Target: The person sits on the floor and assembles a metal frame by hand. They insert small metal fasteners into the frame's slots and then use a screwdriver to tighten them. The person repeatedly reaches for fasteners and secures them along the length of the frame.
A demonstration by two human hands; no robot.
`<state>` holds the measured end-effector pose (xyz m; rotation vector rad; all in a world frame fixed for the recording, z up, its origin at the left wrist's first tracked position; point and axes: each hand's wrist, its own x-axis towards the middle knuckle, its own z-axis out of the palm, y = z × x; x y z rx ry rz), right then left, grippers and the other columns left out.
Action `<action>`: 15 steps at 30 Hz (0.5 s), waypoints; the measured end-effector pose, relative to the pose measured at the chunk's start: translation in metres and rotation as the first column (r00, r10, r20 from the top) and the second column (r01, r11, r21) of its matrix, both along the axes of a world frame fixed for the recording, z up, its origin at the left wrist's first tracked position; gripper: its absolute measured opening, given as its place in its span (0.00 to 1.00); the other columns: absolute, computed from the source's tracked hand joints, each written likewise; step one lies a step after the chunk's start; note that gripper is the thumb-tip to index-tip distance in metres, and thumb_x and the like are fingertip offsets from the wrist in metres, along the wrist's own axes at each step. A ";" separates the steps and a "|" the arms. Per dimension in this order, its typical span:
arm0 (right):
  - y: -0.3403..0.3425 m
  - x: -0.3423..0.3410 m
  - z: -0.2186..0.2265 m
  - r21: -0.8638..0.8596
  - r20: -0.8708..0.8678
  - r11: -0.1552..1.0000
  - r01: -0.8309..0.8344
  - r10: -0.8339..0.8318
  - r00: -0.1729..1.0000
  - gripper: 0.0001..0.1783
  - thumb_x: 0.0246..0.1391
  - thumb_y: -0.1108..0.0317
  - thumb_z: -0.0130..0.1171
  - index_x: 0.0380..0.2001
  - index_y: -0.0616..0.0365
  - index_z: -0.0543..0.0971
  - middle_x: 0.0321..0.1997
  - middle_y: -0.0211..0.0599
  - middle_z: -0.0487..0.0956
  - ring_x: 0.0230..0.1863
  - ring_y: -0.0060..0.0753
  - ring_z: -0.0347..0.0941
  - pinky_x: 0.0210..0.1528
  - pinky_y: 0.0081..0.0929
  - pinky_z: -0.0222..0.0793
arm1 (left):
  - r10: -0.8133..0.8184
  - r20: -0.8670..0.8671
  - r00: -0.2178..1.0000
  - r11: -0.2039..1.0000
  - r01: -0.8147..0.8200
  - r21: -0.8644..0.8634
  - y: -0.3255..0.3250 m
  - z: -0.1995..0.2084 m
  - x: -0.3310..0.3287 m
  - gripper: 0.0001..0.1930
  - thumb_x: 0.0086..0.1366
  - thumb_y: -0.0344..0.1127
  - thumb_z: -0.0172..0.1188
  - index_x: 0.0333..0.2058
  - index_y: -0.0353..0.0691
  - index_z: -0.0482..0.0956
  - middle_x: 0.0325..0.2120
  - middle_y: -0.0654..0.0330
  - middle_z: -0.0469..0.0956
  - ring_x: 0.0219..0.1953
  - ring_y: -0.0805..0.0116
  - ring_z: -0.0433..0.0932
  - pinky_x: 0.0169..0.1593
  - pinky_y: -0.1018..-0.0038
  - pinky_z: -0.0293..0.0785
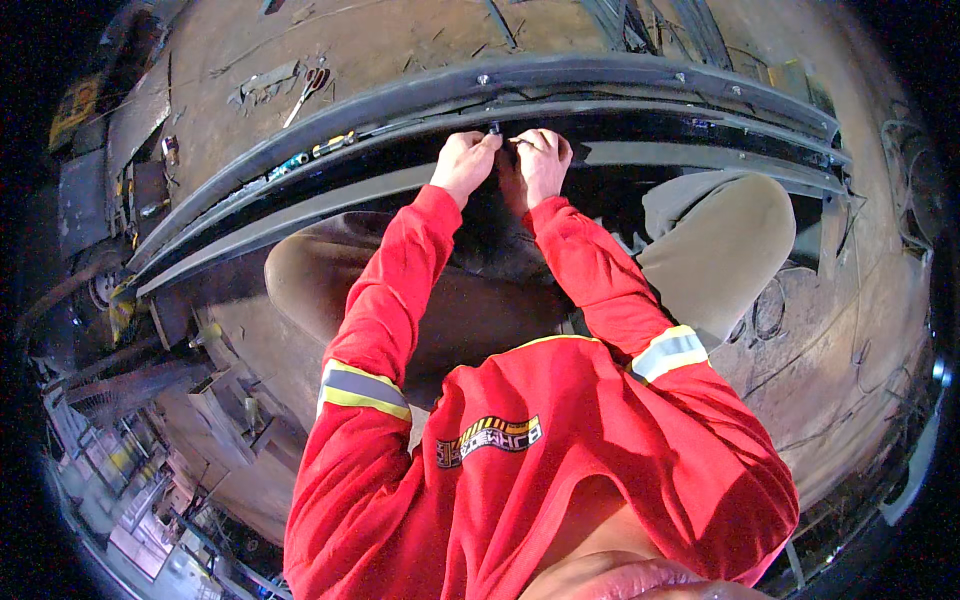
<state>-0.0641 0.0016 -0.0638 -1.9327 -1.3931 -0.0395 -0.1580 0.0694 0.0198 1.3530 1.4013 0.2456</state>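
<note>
Both hands are over a long dark metal beam (400,182) lying across in front of my knees. My left hand (466,163) is closed in a pinch, its fingertips at a small dark piece (494,128) by the beam's inner edge. Close beside it, my right hand (541,165) is closed too, thumb and forefinger pressed together around something thin and dark that is mostly hidden. In the beam's channel to the left lie a yellow-and-black tool (333,144) and a teal-ended tool (288,166).
Bolts, one of them a bright bolt (484,79), sit along the far rail. Beyond it on the dirty floor lie scissors (308,92) and scraps. Metal bars (655,25) are at the far side. Cables (768,310) curl at the right, and metal frames (235,405) stand at the left.
</note>
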 end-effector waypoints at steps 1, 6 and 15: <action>-0.001 -0.001 -0.002 -0.048 0.021 0.999 -0.004 0.005 1.000 0.08 0.41 0.61 0.59 0.24 0.51 0.78 0.33 0.26 0.74 0.45 0.34 0.66 0.54 0.42 0.53 | -0.051 -0.013 0.999 0.997 0.051 0.053 0.000 -0.005 -0.003 0.16 0.57 0.46 0.55 0.22 0.37 0.75 0.12 0.69 0.64 0.14 0.79 0.58 0.17 0.75 0.54; -0.004 -0.003 0.022 -0.213 0.094 0.977 0.010 0.010 0.996 0.07 0.45 0.66 0.52 0.26 0.52 0.79 0.37 0.26 0.73 0.49 0.35 0.63 0.58 0.45 0.51 | 0.034 -0.127 0.991 0.962 0.002 0.273 -0.003 -0.009 0.000 0.19 0.49 0.46 0.66 0.18 0.32 0.78 0.12 0.59 0.73 0.17 0.76 0.69 0.23 0.74 0.67; -0.001 0.003 0.018 -0.183 -0.012 0.983 0.022 -0.025 1.000 0.13 0.35 0.62 0.64 0.24 0.58 0.77 0.32 0.31 0.75 0.43 0.38 0.67 0.50 0.38 0.57 | -0.025 -0.287 0.958 0.966 0.098 0.241 0.002 0.003 0.003 0.25 0.49 0.55 0.59 0.25 0.32 0.80 0.21 0.44 0.77 0.29 0.50 0.79 0.37 0.65 0.73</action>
